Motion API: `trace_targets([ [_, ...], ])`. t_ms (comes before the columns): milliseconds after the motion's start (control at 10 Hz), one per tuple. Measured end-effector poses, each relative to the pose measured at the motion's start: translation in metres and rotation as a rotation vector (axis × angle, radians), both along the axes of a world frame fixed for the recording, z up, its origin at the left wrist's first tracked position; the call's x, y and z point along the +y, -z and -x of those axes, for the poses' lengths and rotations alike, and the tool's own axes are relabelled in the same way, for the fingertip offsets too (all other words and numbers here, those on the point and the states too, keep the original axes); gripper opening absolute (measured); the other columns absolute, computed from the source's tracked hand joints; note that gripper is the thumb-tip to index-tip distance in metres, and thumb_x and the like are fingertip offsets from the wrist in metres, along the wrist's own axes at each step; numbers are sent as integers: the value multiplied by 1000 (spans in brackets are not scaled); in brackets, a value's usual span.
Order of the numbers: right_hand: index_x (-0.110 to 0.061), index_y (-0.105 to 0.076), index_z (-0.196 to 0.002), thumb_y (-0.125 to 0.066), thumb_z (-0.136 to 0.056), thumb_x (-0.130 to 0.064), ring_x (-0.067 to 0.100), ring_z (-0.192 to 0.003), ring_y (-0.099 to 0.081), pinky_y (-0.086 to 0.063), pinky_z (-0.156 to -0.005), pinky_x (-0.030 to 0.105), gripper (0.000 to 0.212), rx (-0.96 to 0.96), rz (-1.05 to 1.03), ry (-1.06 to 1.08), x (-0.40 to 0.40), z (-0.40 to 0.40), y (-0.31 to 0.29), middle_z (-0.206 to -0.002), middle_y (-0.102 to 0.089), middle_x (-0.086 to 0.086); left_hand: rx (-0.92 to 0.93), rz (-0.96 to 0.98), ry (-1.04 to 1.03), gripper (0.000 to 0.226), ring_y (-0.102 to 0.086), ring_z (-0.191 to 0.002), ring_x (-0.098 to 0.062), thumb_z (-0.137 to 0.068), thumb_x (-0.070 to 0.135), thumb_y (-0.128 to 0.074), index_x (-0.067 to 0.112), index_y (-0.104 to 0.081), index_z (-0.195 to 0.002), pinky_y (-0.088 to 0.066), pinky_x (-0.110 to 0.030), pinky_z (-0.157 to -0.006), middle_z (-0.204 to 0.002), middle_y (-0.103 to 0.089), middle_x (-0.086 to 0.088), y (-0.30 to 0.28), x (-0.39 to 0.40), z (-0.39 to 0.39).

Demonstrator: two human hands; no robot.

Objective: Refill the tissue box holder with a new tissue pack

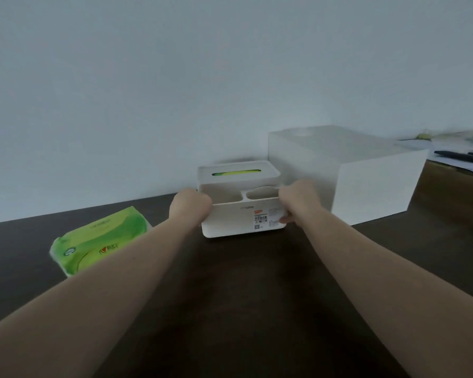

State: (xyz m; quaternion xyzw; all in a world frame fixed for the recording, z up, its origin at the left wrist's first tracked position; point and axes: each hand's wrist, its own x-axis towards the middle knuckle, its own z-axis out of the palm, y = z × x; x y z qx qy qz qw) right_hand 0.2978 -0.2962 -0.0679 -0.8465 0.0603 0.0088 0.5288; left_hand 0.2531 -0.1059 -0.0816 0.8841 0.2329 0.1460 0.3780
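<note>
The new pack [100,240] lies near the tabletop's [243,296] left edge. Farther back, the left hand [190,204] and right hand [295,201] each grip a side of the holder [241,216]. Its lid [238,173] could pop loose if they tip it.

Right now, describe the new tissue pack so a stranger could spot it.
Start at the dark tabletop. Left of the white tissue box holder that both hands grip lies a soft green tissue pack. It is the only loose green plastic-wrapped thing there.
</note>
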Motion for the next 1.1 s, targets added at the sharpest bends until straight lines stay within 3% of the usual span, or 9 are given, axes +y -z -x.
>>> trace_targets([
  [100,1,-52,-90,-44,-93,-5,41,-72,-66,-59,-80,52,9,-13,30,-1,3,-21,-4,-65,-48,13,-20,17,-27,22,-69,-88,-40,-86,11,-40,3,-49,-69,-52,-37,-73,-80,-61,-17,2,-2,-26],
  [200,-2,-49,-72,-47,-92,-2,36,-65,-66,-62,-66,42,20,-58,68,26,4,-45,-2,-65,-52,12,-20,25,-31,25,-61,-76,-36,-84,8,-41,8,-39,-59,-43,-31,-63,-69,-53,-12,1,-4,-49],
  [300,-2,-53,-75,-51,-88,-2,39,-84,-70,-60,-72,41,13,-132,92,60,11,-62,1,-88,-67,18,-26,15,-55,26,-49,-67,-30,-84,4,-40,8,-36,-59,-31,-26,-52,-61,-43,-6,-2,-8,-69],
  [500,2,-57,-118,-44,-96,-10,34,-111,-60,-43,-73,32,28,-246,122,139,15,-80,17,-120,-63,19,-71,-4,-70,29,-33,-51,-17,-86,4,-40,8,-33,-58,-24,-26,-48,-60,-37,-4,4,-23,-89],
  [600,0,-58,-118,-40,-101,-19,34,-113,-59,-46,-84,37,31,-308,182,153,15,-80,22,-121,-63,18,-82,2,-69,30,-34,-53,-17,-87,6,-40,8,-35,-58,-25,-26,-48,-61,-38,-5,3,-23,-87],
  [800,-5,-56,-119,-38,-102,-27,32,-114,-58,-45,-84,37,34,-303,249,92,11,-75,27,-120,-63,15,-88,30,-46,34,-46,-79,-29,-95,14,-34,1,-47,-67,-31,-29,-55,-66,-45,-6,6,-16,-84],
  [900,-5,-55,-120,-37,-99,-24,35,-114,-57,-46,-90,39,33,-270,210,33,5,-61,24,-122,-61,17,-84,80,-40,56,-56,-106,-35,-101,33,-23,-5,-62,-112,-41,-36,-86,-108,-63,-18,11,-17,-75],
  [1000,-7,-55,-122,-38,-98,-23,34,-110,-58,-48,-89,40,34,-261,167,15,-3,-48,25,-120,-62,15,-63,79,-37,63,-55,-118,-37,-101,37,-18,-6,-59,-121,-40,-39,-98,-127,-60,-24,19,-15,-64],
  [1100,-7,-62,-118,-46,-95,-19,30,-103,-63,-52,-85,36,30,-239,32,-26,-15,-26,17,-97,-65,9,-9,41,-18,49,-57,-99,-30,-100,32,-28,-1,-63,-114,-42,-35,-86,-120,-64,-18,24,-17,-40],
])
